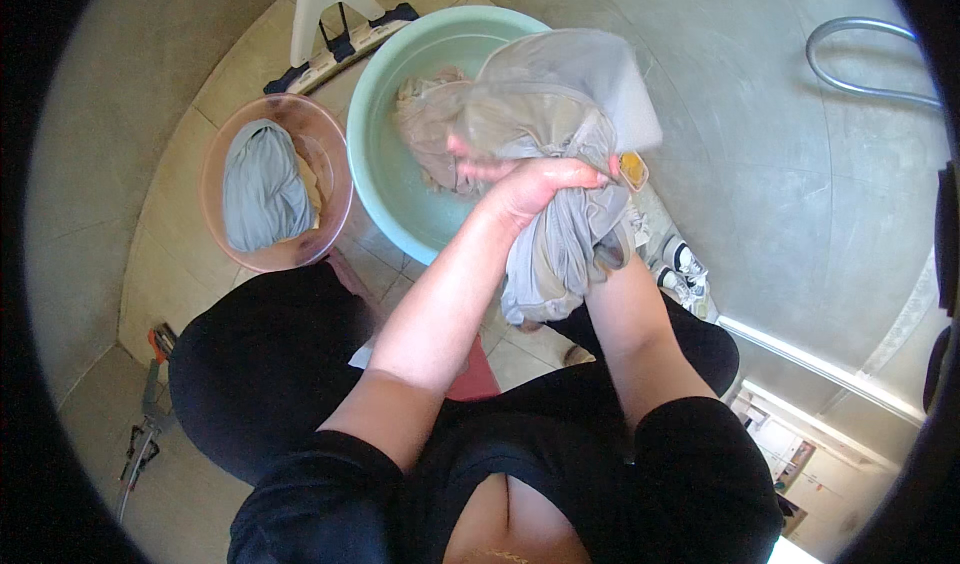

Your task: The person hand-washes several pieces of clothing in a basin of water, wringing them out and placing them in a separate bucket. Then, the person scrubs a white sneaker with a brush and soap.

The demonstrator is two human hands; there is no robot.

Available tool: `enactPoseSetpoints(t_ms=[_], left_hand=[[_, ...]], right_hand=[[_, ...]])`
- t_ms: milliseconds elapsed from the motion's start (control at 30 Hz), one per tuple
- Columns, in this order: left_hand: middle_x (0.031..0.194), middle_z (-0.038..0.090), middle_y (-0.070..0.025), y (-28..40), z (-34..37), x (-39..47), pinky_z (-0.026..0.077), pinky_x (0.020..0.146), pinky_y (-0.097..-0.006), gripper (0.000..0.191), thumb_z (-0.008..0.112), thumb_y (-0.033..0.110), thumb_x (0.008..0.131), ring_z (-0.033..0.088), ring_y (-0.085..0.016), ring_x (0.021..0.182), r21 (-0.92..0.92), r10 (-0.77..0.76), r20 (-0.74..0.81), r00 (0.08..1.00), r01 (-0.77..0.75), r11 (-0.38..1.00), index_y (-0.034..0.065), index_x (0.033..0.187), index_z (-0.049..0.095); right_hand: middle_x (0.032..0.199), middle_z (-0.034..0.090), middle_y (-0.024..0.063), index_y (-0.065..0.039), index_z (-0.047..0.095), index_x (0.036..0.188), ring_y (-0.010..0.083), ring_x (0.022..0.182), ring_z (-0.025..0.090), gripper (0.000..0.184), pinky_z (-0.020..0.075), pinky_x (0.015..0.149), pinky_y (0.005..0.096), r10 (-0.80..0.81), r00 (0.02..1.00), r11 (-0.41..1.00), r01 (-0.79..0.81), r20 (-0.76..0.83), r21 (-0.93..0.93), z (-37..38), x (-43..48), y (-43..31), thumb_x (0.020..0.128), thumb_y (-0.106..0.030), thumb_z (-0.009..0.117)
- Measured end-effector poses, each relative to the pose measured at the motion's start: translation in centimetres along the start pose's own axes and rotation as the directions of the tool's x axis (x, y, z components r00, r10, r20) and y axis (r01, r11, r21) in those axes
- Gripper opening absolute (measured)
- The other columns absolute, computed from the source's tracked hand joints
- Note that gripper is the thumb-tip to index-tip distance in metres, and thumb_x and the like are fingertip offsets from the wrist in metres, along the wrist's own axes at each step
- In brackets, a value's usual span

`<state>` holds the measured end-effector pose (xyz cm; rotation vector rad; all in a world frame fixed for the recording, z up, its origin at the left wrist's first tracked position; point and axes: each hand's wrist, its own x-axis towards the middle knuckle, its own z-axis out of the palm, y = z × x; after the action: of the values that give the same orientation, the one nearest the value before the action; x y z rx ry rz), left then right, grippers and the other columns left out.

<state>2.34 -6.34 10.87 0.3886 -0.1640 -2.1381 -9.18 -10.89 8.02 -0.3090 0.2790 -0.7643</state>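
A wet, grey thin garment [562, 256] is bunched in front of me, its upper part spread and blurred over a green plastic basin [379, 211]. My left hand [536, 181] grips it, thumb across the folds, with blurred fingers showing at the left. The folds cover most of my right hand [615, 165]; only a fingertip shows beside the cloth, and its grip is hidden. Another brownish wet cloth [435, 140] lies in the basin, in what looks like water. To the left, a translucent pink basin [214, 189] holds a grey-blue folded cloth [266, 189].
A white stand base [334, 9] stands behind the basins. Beyond the garment, at right, are a small container with yellow contents [634, 170] and black-and-white sneakers [682, 264]. A metal hose [817, 54] hangs by the grey wall. Red-handled equipment [157, 346] is at left.
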Motion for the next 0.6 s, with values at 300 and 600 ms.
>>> enactPoseSetpoints(t_ms=[300,600], left_hand=[[0.128,0.052,-0.0164,2.0,-3.4,0.2,0.045,0.095,-0.0322,0.09,0.079,0.037,0.075,0.057,-0.023,0.11,0.529,0.201,-0.254,0.946,-0.038,0.848,-0.0095,0.135,0.031],[0.123,0.055,-0.0273,-0.9,-1.2,-0.2,0.034,0.104,-0.0354,0.085,0.032,0.067,0.091,0.047,-0.032,0.125,0.736,0.603,-0.304,0.737,-0.22,0.64,-0.0098,0.123,0.052]], right_hand=[[0.139,0.044,0.0154,-0.004,0.041,0.138,0.0288,0.127,0.043,0.053,0.0327,0.108,0.0408,-0.385,0.906,0.382,-0.018,-0.177,-0.924,3.7,2.0,-4.4,0.093,-0.031,0.053],[0.136,0.047,0.0157,-0.004,0.045,0.135,0.0278,0.126,0.044,0.048,0.0342,0.105,0.04,-0.305,0.944,-0.511,-0.272,-0.124,-0.816,0.7,1.3,-3.1,0.094,-0.029,0.051]])
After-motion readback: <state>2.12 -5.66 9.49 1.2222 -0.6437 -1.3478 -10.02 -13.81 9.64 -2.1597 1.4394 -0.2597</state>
